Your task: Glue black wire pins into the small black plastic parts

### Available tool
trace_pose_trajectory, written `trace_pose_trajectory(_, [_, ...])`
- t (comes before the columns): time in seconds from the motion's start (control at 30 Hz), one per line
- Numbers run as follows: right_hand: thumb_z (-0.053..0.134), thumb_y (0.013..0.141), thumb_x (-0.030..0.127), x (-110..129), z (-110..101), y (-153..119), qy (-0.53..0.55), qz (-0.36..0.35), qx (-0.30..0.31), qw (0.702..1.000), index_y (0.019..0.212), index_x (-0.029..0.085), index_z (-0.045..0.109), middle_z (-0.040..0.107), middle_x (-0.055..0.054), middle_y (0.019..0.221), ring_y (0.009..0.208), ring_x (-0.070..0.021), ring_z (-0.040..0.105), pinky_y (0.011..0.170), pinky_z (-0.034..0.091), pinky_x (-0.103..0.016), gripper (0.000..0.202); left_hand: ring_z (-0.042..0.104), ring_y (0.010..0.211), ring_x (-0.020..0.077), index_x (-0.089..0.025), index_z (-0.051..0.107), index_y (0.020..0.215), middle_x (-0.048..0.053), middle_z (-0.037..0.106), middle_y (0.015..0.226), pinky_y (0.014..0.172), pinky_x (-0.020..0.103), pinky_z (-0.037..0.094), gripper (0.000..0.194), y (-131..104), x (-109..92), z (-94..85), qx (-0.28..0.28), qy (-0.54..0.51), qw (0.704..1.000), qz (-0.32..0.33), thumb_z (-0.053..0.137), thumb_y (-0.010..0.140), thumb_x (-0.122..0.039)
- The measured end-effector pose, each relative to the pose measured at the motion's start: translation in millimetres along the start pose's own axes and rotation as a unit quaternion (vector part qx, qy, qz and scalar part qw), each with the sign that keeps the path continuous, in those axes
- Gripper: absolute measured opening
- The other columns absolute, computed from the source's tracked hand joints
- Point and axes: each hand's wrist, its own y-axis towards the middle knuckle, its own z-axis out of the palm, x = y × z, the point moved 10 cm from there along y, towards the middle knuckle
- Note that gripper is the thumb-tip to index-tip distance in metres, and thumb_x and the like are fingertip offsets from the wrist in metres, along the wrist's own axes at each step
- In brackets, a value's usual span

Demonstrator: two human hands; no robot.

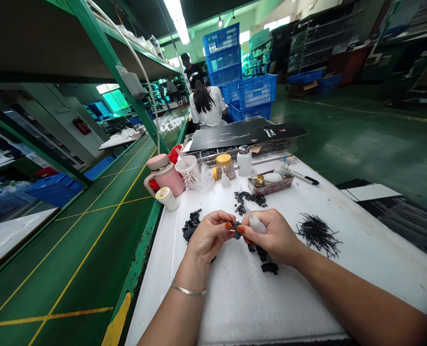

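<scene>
Both hands meet over the middle of the white work surface [235,307]. My left hand [209,235] is closed, pinching a small black part [237,231] at its fingertips. In my right hand [280,238] lies a white squeeze bottle [257,224] with a thin nozzle pointing up and away; the thumb and finger of that hand also touch the black part. Dark curved pieces [270,268] lie under and beside my right hand. A heap of black pieces [190,226] sits left of my left hand. Tiny black bits [248,199] are scattered just beyond the fingers.
Thin black sticks [318,233] form a pile at right. Along the back stand a pink jug [168,177], a cup [187,168], a white bottle [244,162], a small box [271,185] and a cutter knife [305,178]. A green conveyor [87,240] runs along the left. People sit and stand beyond.
</scene>
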Motion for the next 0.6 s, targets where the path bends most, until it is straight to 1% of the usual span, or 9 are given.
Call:
trace_pose_trajectory(0.3, [0.057,0.083,0.034,-0.4,-0.5,0.4,-0.002,0.001,-0.002,1.000,0.062,0.015,0.056,0.057,-0.001,0.053,0.046,-0.0110,0.048,0.045,0.037,-0.023,0.028,0.060,0.064,0.0111,-0.012,0.066,0.070,0.002,0.065,0.077,0.062,0.024,0.048,0.024,-0.6,-0.1,-0.3,-0.003,0.003,1.000,-0.001,0.084,0.054,-0.016])
trace_pose_trajectory(0.6, [0.057,0.083,0.034,0.6,-0.5,0.4,-0.007,-0.002,-0.003,1.000,0.061,0.015,0.056,0.057,-0.001,0.053,0.047,-0.0112,0.048,0.046,0.037,-0.023,0.028,0.060,0.065,0.0112,-0.012,0.067,0.070,0.002,0.065,0.077,0.062,0.024,0.048,0.022,0.4,-0.7,-0.1,0.002,0.003,1.000,0.000,0.083,0.055,-0.015])
